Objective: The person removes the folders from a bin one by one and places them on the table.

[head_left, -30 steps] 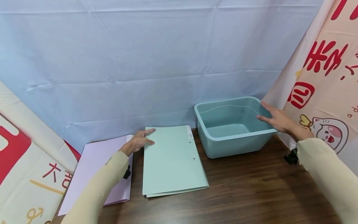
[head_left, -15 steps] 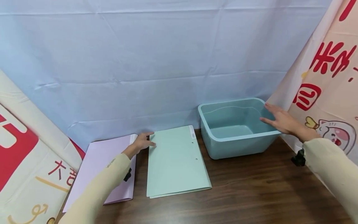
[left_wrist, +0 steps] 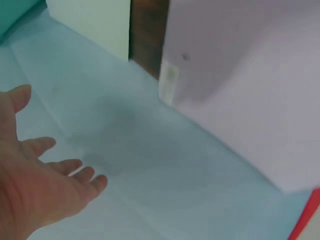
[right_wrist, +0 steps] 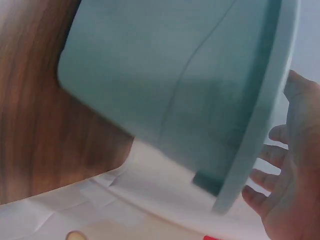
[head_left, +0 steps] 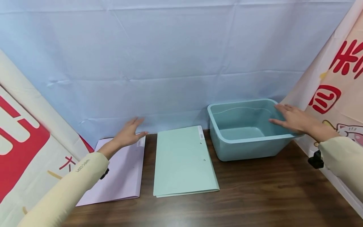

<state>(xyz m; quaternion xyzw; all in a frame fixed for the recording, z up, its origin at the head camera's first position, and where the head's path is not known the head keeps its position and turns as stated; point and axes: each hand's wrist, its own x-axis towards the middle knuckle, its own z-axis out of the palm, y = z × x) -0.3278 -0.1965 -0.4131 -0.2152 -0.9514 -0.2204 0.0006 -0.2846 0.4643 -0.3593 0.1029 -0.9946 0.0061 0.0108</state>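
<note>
My left hand [head_left: 126, 134] is off the folders, fingers spread, over the upper right part of the lilac folder [head_left: 127, 176]. In the left wrist view this hand [left_wrist: 45, 185] holds nothing, with pale blue cloth behind it. A mint green folder [head_left: 184, 164] lies flat just to the right, with a label and two small holes along its right side. My right hand [head_left: 293, 119] is at the right rim of a blue-green plastic tub [head_left: 249, 148], fingers extended. The right wrist view has the fingertips right at the tub's rim [right_wrist: 262, 120].
Under everything is a dark wood table [head_left: 255, 192]. A pale blue cloth [head_left: 175, 63] hangs behind it, close to the folders' far edges. Printed banners [head_left: 320, 110] with red characters border both sides. The tub's floor shows bare in the head view.
My left hand has left the green folder's upper left edge and moved left and up over the lilac folder. The right hand stays at the tub's rim. The head view has shifted slightly left.
</note>
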